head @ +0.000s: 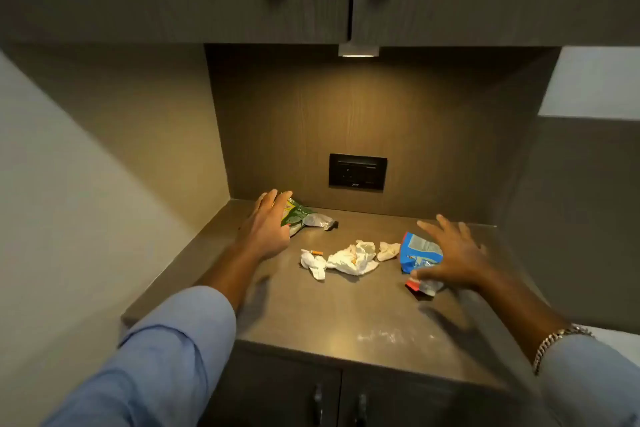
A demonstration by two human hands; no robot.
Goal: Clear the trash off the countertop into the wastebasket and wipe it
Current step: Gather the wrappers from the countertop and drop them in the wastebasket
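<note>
- Starting nearest the camera: a pale powdery smear (pixel 379 335) lies on the front edge of the countertop (pixel 311 315), above the cabinet doors (pixel 341 399). It is for the wipe, and no cloth is in view to do it with.
- Midway back, three crumpled tissues (pixel 353 257) and what looks like a small cigarette butt (pixel 316 252) lie loose between the two hands, touched by neither.
- To the right, the right hand (pixel 450 256) is spread wide, fingers apart, over the blue snack wrapper (pixel 417 253). The thumb meets the wrapper's red lower end, but no grip has closed.
- Farther back on the left, the left hand (pixel 268 222) is open with its fingers against the green wrapper (pixel 299 215) near the back wall, not yet clamped.
- Risks as I judge them: both wrappers are light and slick, so a sweeping palm could push them away instead of gathering them, and any crumbs inside could spill.
- The butt is small enough to be missed or rolled off the edge.
- The wastebasket is nowhere in sight, so a loose two-handed armful could shed pieces on the way.
</note>
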